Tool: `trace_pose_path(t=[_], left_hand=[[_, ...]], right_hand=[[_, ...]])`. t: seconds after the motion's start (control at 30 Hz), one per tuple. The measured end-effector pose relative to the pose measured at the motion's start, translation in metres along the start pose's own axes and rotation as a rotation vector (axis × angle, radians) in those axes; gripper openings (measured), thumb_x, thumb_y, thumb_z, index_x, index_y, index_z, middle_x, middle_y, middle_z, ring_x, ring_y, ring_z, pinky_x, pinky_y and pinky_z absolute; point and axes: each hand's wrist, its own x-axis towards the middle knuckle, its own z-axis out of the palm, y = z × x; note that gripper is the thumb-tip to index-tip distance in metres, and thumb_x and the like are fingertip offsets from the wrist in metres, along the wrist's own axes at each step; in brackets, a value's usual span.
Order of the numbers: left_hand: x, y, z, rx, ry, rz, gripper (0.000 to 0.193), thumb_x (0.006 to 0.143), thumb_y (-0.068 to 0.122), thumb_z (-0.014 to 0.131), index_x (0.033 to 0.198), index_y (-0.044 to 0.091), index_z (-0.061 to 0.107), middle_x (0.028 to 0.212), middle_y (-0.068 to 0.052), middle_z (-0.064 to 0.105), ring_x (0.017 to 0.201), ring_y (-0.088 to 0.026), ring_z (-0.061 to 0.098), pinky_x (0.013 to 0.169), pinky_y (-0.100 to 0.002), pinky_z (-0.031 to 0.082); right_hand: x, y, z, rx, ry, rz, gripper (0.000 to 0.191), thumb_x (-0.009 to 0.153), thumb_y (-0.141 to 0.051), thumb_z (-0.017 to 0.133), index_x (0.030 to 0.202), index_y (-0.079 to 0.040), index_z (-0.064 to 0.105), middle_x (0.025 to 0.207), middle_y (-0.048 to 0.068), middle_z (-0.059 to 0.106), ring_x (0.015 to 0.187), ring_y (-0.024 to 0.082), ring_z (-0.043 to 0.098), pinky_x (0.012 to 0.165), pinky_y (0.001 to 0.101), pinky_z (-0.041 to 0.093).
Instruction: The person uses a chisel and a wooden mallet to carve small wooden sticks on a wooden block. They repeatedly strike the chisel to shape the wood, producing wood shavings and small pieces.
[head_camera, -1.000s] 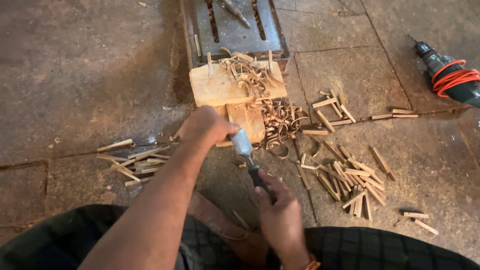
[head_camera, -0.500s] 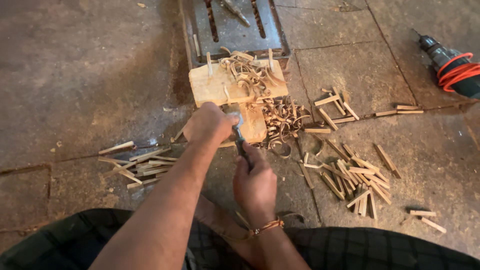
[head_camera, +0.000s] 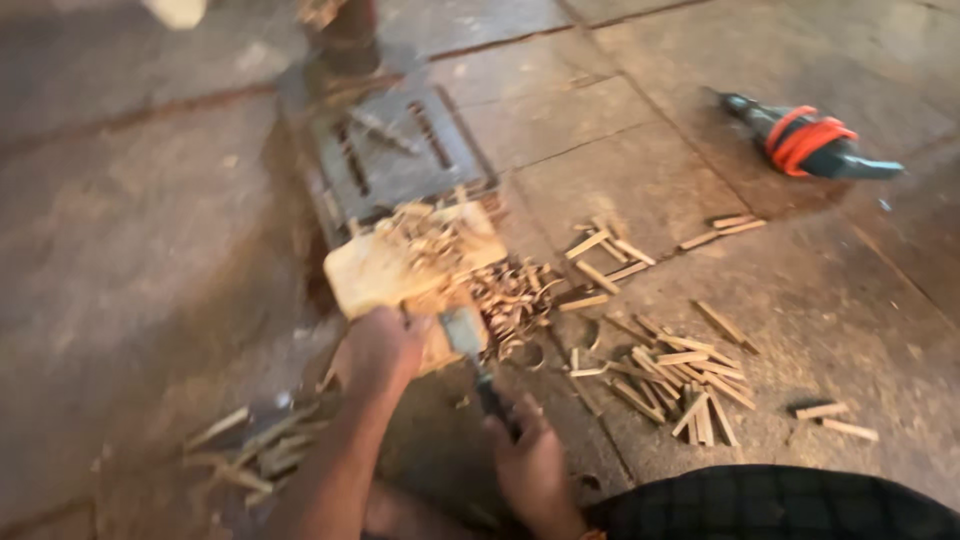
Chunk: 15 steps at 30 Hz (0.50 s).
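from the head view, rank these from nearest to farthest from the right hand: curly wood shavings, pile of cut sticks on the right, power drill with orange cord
Measured from the right hand:
1. Curly wood shavings, just above it beside the wooden block.
2. Pile of cut sticks, off to its right on the floor.
3. Power drill, far upper right.

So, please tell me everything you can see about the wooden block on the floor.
The wooden block is pale, flat and roughly rectangular, lying tilted on the stone floor just in front of a dark metal grate. Curled shavings cover its far end and spill to its right. The left hand rests against its near edge. The blade of a tool held by the right hand meets that same edge. The picture is blurred.
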Motion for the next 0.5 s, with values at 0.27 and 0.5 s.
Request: trace_pose_path(t=[0.27,0.5], left_hand=[[0.015,-0.058,0.004,-0.044,0.136,0.165,0.033,0.082,0.036,0.076,0.094,0.004,0.077,0.097,-0.020,0.075,0.093,-0.038,0.073,0.084,-0.048,0.057],[0.012,-0.076,-0.044,0.101,0.151,0.289,0.037,0.081,0.009,0.070,0.118,0.013,0.072,0.103,-0.021,0.074,0.096,-0.038,0.072,0.083,-0.047,0.056]], right_hand=[[-0.002,-0.006,0.006,-0.084,-0.138,0.359,0.043,0.082,-0.026,0.074,0.125,-0.022,0.069,0.109,0.017,0.074,0.096,0.039,0.072,0.080,0.0467,0.057],[0.005,-0.012,0.015,-0.069,-0.228,0.565,0.034,0.085,-0.027,0.071,0.118,-0.020,0.075,0.101,0.014,0.078,0.095,0.035,0.076,0.084,0.0451,0.058]])
